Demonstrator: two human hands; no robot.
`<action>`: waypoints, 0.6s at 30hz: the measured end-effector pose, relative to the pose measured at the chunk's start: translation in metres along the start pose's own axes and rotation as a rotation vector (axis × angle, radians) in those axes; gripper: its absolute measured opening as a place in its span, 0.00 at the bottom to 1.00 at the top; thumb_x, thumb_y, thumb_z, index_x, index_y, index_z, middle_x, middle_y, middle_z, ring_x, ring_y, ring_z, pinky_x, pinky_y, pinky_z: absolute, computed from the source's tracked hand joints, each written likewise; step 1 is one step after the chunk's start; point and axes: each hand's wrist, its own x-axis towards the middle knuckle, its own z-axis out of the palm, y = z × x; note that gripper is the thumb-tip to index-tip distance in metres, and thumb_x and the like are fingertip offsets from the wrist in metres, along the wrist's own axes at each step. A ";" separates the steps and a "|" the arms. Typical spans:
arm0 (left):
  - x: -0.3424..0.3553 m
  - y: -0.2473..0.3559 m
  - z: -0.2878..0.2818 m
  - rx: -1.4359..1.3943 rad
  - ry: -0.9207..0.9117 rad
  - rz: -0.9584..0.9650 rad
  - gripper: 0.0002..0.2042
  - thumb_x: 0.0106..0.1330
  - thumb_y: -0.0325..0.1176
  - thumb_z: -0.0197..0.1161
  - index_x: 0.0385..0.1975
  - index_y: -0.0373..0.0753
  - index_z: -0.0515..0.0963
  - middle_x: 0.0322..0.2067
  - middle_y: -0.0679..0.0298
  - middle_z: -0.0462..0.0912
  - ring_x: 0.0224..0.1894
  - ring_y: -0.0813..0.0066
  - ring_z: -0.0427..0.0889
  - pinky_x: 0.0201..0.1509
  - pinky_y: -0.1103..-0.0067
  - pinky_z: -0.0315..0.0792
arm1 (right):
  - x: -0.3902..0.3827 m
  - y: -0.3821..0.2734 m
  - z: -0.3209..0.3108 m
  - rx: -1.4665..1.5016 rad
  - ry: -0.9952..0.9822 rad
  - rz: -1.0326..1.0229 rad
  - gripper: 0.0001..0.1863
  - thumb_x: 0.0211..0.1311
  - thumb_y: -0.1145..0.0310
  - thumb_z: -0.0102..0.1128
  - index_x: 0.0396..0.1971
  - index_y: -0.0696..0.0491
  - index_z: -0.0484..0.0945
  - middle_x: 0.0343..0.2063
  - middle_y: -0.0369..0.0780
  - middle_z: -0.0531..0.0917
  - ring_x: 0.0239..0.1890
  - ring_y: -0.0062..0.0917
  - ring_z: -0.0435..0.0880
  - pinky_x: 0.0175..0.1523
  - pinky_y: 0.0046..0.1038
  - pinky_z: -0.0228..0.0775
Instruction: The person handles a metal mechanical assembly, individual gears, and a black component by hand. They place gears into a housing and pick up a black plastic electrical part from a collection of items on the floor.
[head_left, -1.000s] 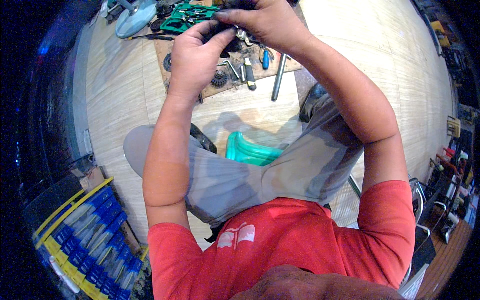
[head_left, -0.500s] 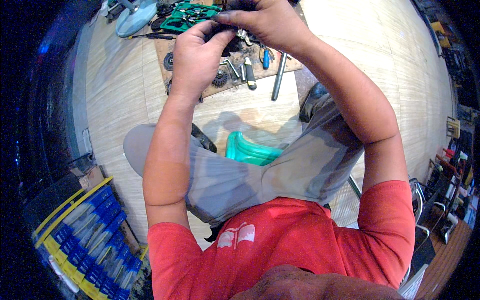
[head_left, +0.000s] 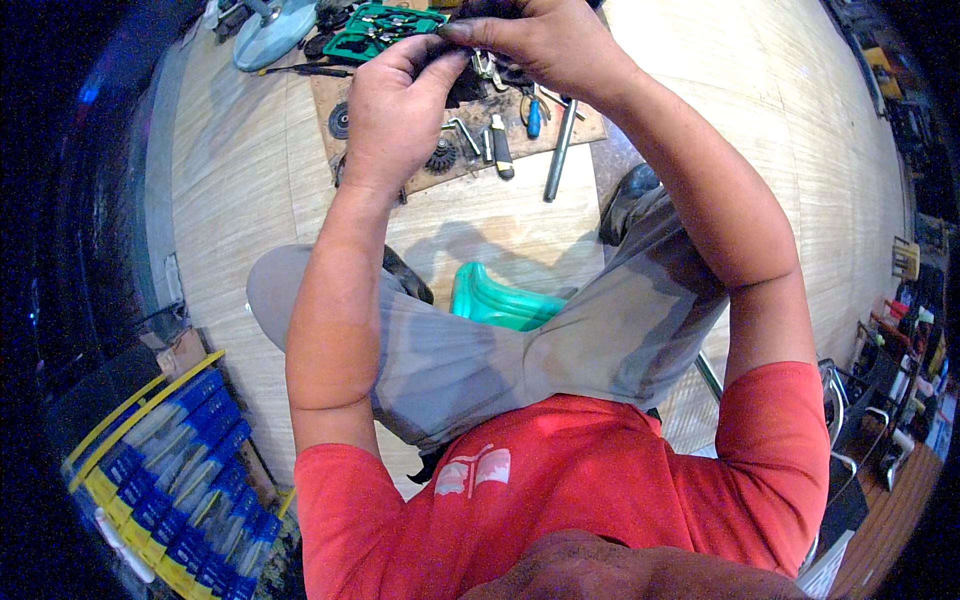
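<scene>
Both hands are raised at the top centre of the frame: the left hand (head_left: 400, 100) and right hand (head_left: 545, 40) are pinched shut on a small dark metal part (head_left: 470, 72), apparently being fitted or twisted. A steady grip and fine turning seem called for next; its shape is mostly hidden by fingers

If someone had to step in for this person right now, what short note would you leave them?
Left hand: raised, fingertips pinching a small dark part together with the right hand.
Right hand: closed on the same part from above; what the part is cannot be told.
Below the hands: a brown mat on the floor with a small gear, a metal rod, a blue-handled tool and a green tool case beyond.
Done: the part is lifted off the mat.
Left: not visible how far the fitting has come; check it in hand.
</scene>
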 end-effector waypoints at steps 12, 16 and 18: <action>0.001 -0.004 -0.003 0.056 0.003 0.055 0.09 0.65 0.30 0.63 0.40 0.32 0.83 0.31 0.64 0.86 0.32 0.83 0.81 0.39 0.83 0.75 | -0.001 -0.005 -0.003 0.031 0.002 0.029 0.08 0.59 0.72 0.66 0.33 0.61 0.83 0.21 0.33 0.81 0.24 0.13 0.76 0.28 0.19 0.70; 0.002 -0.005 0.000 -0.016 0.010 0.005 0.09 0.65 0.30 0.63 0.40 0.32 0.83 0.31 0.63 0.87 0.32 0.83 0.81 0.39 0.83 0.75 | 0.000 -0.002 0.002 -0.037 0.059 -0.032 0.07 0.59 0.72 0.67 0.33 0.61 0.83 0.21 0.33 0.81 0.23 0.13 0.76 0.28 0.19 0.69; 0.001 -0.004 0.001 0.064 0.037 0.037 0.09 0.65 0.29 0.63 0.40 0.32 0.83 0.31 0.64 0.87 0.32 0.83 0.81 0.39 0.83 0.75 | 0.000 -0.002 0.005 -0.082 0.101 -0.060 0.08 0.58 0.71 0.67 0.32 0.61 0.83 0.21 0.33 0.82 0.23 0.13 0.75 0.28 0.19 0.69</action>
